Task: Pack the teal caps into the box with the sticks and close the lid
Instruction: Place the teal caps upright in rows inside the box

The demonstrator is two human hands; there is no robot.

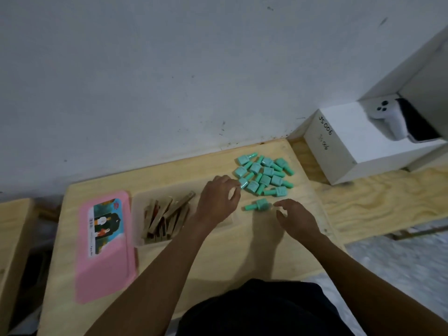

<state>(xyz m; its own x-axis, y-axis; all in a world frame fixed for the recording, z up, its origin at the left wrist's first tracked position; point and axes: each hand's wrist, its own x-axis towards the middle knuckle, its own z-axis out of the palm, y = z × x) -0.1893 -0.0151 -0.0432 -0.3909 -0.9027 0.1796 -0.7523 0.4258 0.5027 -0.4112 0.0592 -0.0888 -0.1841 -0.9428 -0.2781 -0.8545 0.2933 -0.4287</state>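
Several teal caps (265, 174) lie in a heap at the back right of the wooden table (242, 251). One teal cap (258, 205) lies apart in front of the heap. A clear box (139, 214) with wooden sticks (167, 217) sits left of the heap, lid off. Its pink lid (105, 248) lies flat to the box's left. My left hand (218, 198) reaches over the box's right end and pinches a cap at the heap's near-left edge. My right hand (297, 218) hovers just right of the lone cap, fingers loosely curled, holding nothing.
A white cardboard box (339, 151) marked with handwriting stands at the back right, with a white game controller (390, 117) on it. A grey wall runs behind the table. Another wooden surface (14, 226) lies at the far left.
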